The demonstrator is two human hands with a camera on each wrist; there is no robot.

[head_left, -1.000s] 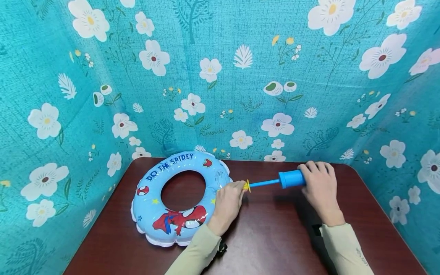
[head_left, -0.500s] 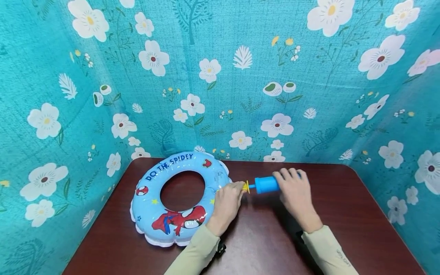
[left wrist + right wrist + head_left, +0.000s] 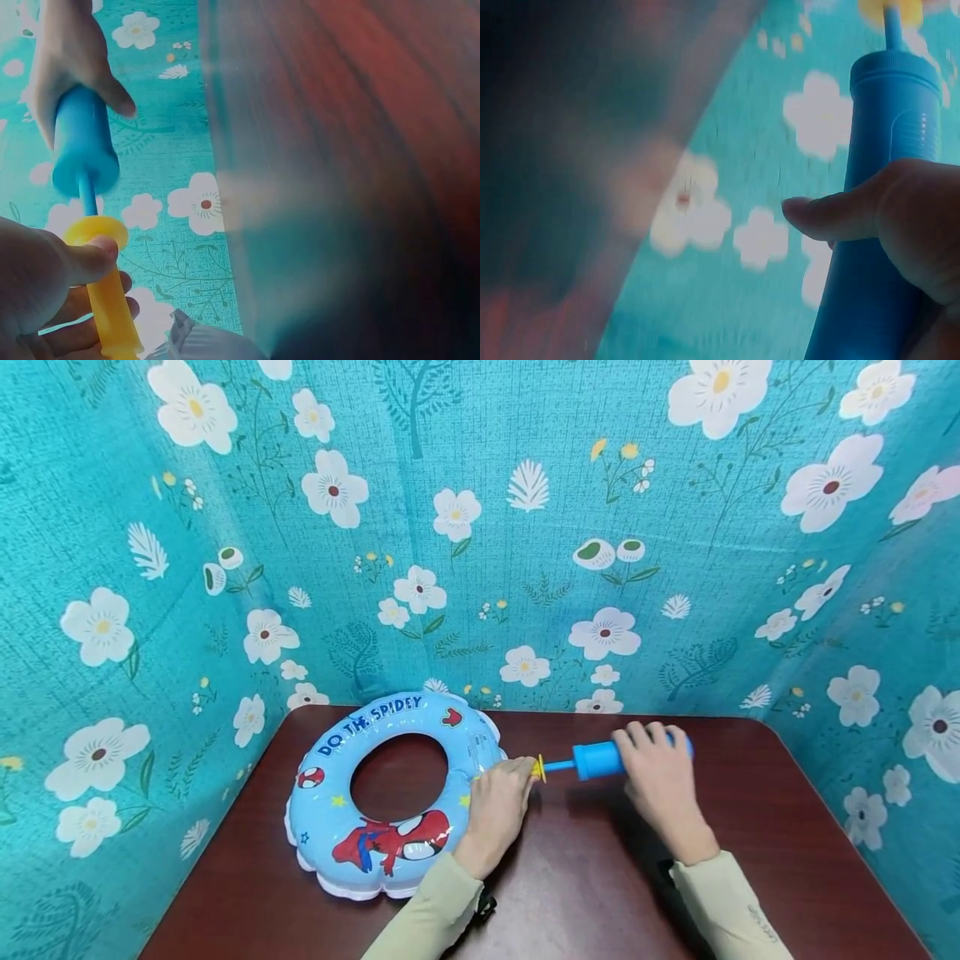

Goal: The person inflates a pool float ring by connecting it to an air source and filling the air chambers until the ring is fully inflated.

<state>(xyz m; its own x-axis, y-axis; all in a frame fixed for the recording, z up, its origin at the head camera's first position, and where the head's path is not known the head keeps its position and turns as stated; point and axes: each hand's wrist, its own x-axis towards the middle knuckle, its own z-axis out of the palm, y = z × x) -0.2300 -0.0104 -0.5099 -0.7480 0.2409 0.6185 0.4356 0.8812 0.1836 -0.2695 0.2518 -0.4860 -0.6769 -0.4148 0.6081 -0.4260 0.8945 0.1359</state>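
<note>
A light blue swim ring [image 3: 322, 810] with a printed red cartoon figure lies inflated on the table. At its right edge my left hand [image 3: 495, 806] grips the yellow nozzle end [image 3: 112, 307] of a hand pump, thumb on top near the flange. The pump's blue barrel [image 3: 600, 760] is held by my right hand [image 3: 660, 781], its fingers wrapped round it. Between the two hands a short length of thin blue rod [image 3: 559, 766] shows. In the right wrist view the thumb lies across the barrel. Where the nozzle meets the ring is hidden by my left hand.
The dark reddish-brown table [image 3: 585, 893] has its back edge against a teal flowered cloth [image 3: 510, 568], which also hangs at both sides. Black wrist straps [image 3: 486, 906] show under the sleeves.
My right hand first pushes the blue barrel left toward the yellow end, then draws it slightly back right, so more rod shows than half a second ago. My left hand and the ring stay put.
</note>
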